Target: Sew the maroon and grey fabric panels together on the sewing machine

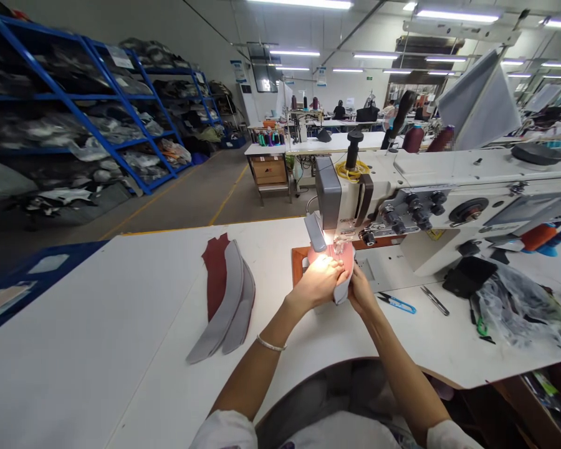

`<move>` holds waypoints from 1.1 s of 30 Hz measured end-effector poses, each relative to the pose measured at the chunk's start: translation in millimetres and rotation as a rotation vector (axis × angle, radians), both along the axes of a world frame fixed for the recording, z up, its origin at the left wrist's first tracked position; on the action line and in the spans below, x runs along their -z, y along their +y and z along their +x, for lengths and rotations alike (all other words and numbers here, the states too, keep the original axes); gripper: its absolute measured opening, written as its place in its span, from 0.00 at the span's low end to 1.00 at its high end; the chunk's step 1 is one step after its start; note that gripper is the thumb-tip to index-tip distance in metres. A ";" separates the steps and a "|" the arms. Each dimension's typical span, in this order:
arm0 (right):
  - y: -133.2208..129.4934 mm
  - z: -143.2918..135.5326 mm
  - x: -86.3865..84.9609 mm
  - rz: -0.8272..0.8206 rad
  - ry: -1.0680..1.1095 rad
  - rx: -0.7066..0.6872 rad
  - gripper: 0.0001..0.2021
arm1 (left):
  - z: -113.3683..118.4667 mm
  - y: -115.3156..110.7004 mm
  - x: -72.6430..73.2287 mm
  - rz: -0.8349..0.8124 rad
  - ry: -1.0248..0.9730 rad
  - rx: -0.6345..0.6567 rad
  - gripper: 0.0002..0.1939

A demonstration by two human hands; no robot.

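A red and grey fabric piece (343, 292) lies under the needle area of a white sewing machine (369, 187), lit by a bright lamp. My left hand (320, 279) rests on the left side of the piece, fingers pressed together on it near the presser foot. At the piece's right edge, my right hand (361, 290) grips it, with its fingertips partly hidden. To the left on the white table (159, 280) are several curved grey pieces (224, 299) with a dark red piece (216, 274) among them.
Blue thread snips (397, 303), tweezers (434, 300), a black pouch (467, 277) and a clear plastic bag (518, 305) lie right of my hands. Blue shelves (116, 100) stand far left. A box (270, 170) sits under a table ahead.
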State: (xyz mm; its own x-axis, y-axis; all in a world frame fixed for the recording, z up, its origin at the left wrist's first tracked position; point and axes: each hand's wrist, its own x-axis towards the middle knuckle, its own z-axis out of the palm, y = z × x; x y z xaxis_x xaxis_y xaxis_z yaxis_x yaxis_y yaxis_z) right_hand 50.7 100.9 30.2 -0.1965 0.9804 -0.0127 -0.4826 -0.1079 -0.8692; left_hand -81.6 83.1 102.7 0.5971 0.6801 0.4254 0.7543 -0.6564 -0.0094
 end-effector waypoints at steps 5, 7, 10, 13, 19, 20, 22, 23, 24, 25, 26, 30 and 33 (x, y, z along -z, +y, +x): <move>-1.2 1.3 -1.8 -0.011 0.048 -0.015 0.13 | 3.6 -1.3 -7.7 -0.044 0.011 0.002 0.20; -1.0 1.5 -1.3 -0.024 0.050 -0.023 0.12 | 3.9 -0.6 -6.4 -0.029 -0.008 0.003 0.20; -0.3 1.0 -1.3 -0.022 0.050 -0.016 0.13 | 3.2 0.9 -2.1 0.003 -0.013 0.006 0.19; -0.2 0.3 -2.9 -0.018 0.048 -0.019 0.15 | 2.5 3.1 2.8 0.034 -0.021 -0.004 0.19; -0.1 -0.1 -3.3 0.001 0.047 -0.003 0.18 | 3.8 9.6 15.8 0.104 -0.115 -0.031 0.18; 0.5 -0.5 -2.6 0.014 0.055 0.003 0.18 | 4.4 10.4 18.0 0.115 -0.132 -0.041 0.18; 2.4 -1.9 -1.1 0.026 0.074 0.019 0.17 | 6.0 11.6 22.0 0.140 -0.162 -0.075 0.18; 3.8 -2.9 -0.4 0.023 0.081 0.028 0.15 | 6.8 12.2 23.8 0.153 -0.173 -0.095 0.17; 5.4 -4.0 0.2 0.016 0.084 0.039 0.14 | 7.6 12.8 25.6 0.168 -0.185 -0.117 0.17; 7.2 -5.3 0.7 0.012 0.083 0.049 0.13 | 8.2 13.5 27.4 0.183 -0.195 -0.138 0.17; 9.0 -6.7 1.0 0.014 0.080 0.056 0.13 | 8.8 14.4 29.3 0.199 -0.203 -0.156 0.17; 13.5 -11.3 0.4 0.050 0.096 0.095 0.11 | 9.6 18.8 37.4 0.270 -0.237 -0.194 0.15; 11.2 -8.5 -3.3 0.062 0.081 0.087 0.11 | 9.9 21.2 42.9 0.305 -0.269 -0.206 0.13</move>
State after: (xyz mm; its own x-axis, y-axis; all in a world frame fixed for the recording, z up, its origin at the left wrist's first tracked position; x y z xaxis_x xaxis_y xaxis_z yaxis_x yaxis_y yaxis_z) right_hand 42.2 112.0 33.4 -0.1089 0.9922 0.0610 -0.5568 -0.0101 -0.8306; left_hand -71.6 104.3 59.7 0.3030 0.5931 0.7459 0.8711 -0.4898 0.0356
